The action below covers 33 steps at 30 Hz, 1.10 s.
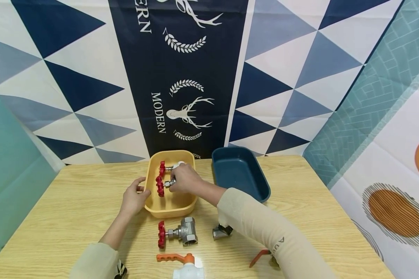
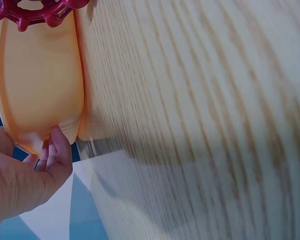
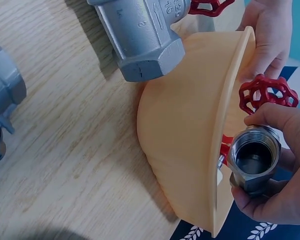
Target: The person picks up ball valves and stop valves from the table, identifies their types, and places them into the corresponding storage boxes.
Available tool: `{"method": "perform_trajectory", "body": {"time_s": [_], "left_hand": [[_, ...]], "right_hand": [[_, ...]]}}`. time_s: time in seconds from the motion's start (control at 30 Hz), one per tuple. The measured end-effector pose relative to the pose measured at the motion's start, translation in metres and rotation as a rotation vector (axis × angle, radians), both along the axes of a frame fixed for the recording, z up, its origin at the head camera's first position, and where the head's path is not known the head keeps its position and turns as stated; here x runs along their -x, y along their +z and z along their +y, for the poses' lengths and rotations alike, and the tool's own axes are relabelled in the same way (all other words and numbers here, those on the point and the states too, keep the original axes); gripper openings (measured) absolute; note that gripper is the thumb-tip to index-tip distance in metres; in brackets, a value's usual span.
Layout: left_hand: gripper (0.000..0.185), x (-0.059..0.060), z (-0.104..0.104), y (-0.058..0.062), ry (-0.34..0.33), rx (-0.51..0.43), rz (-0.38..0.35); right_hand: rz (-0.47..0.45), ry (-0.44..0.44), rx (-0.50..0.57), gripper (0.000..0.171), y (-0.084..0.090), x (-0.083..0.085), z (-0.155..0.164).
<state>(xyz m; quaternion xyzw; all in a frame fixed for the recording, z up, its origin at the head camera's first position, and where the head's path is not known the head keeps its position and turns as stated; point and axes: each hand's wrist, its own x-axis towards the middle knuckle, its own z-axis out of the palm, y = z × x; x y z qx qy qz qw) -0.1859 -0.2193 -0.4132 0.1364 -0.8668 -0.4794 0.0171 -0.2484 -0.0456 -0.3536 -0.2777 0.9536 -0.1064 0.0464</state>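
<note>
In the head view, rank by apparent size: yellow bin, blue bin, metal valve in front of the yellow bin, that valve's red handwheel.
Yellow bin and blue bin: too alike to rank, blue partly covered
Metal valve
Red handwheel

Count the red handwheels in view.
3. Held handwheel: on the valve in the right grip. Far handwheel: inside the yellow bin. Near handwheel: over the table, nearside of the bin. The right sleeve could hide more.
</note>
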Motion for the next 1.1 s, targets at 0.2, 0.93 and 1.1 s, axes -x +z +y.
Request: {"method": "perform_trajectory", "body": {"time_s": [0.2, 0.93, 1.1], "left_hand": [[0.052, 0.001, 0.000, -0.001, 0.004, 0.009, 0.003], [0.051, 0.003, -0.002, -0.002, 0.007, -0.001, -0.001], [0.051, 0.003, -0.002, -0.002, 0.007, -0.013, -0.008]], "right_hand": [[-0.011, -0.017, 0.010, 0.014, -0.003, 0.003, -0.002], [-0.083, -0.093, -0.002, 0.021, -0.019, 0.017, -0.006], [-0.074, -0.096, -0.018, 0.022, -0.022, 0.019, -0.008]]}}
